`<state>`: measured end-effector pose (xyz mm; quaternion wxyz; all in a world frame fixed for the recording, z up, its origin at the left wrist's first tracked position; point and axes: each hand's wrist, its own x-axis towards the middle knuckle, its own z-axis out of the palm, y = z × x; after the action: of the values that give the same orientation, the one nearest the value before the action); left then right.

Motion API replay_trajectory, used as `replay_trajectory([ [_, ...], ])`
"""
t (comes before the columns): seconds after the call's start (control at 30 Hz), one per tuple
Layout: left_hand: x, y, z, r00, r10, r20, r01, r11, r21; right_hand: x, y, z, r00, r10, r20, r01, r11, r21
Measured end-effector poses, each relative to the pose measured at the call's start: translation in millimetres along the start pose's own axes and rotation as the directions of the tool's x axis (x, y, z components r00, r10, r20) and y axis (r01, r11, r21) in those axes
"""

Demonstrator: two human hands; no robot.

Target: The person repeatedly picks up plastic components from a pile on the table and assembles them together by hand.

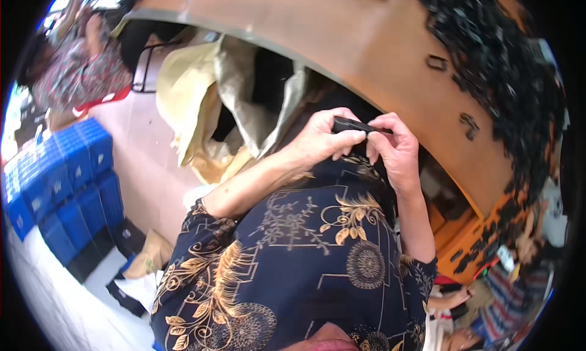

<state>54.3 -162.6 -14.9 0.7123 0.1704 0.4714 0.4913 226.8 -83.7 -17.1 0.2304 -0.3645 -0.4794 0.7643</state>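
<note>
A small, elongated black part (349, 125) is held up in front of my chest, close to the table's near edge. My left hand (320, 137) is closed on its left end, thumb along the side. With thumb and fingers pinched, my right hand (397, 146) grips the narrower right end. The fingertips hide much of the part, so its exact kind does not show. Beyond the hands, a rectangular black loop (436, 62) and another small black piece (469, 125) lie apart on the brown table (372, 46).
A large heap of black pieces (519, 101) covers the table's right side. Left of my hands, a pale open sack (235, 89) hangs below the table edge. Blue boxes (67, 180) are stacked at left. People sit at upper left (79, 76) and lower right (513, 296).
</note>
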Motion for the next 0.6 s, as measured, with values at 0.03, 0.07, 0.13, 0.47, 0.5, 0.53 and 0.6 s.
replay_trajectory([
  [0.03, -1.6, -3.3, -6.0, 0.999, 0.027, 0.035, -0.025, 0.998, -0.053, 3.9, 0.8, 3.2, 1.0, -0.017, 0.013, 0.017, 1.0, -0.006],
  [0.07, -5.0, -3.2, -11.4, 0.999, 0.035, 0.014, -0.034, 0.998, -0.054, 8.7, 2.9, 8.3, 0.999, -0.014, 0.035, 0.014, 1.0, -0.002],
  [0.13, -7.7, -1.5, -17.3, 0.998, 0.052, -0.047, -0.05, 0.998, 0.038, 14.2, 3.9, 16.3, 1.0, 0.001, 0.025, 0.001, 0.998, -0.067],
  [0.47, -31.6, 18.8, -133.5, 0.759, 0.614, -0.215, 0.089, 0.23, 0.969, 10.1, -30.0, -28.7, 0.815, -0.573, -0.079, 0.313, 0.551, -0.773],
  [0.5, -27.9, 23.9, -121.1, 0.687, 0.722, -0.084, 0.088, 0.033, 0.996, 10.4, -35.2, -47.6, 0.776, -0.62, -0.115, 0.277, 0.5, -0.821],
  [0.53, -20.7, 28.6, -110.7, 0.606, 0.793, 0.064, 0.111, -0.163, 0.98, 9.6, -40.3, -65.6, 0.746, -0.658, -0.107, 0.218, 0.392, -0.894],
  [0.6, 3.6, 41.5, -87.3, 0.591, 0.797, 0.127, -0.045, -0.125, 0.991, 9.0, -54.7, -99.6, 0.712, -0.702, -0.019, 0.148, 0.177, -0.973],
])
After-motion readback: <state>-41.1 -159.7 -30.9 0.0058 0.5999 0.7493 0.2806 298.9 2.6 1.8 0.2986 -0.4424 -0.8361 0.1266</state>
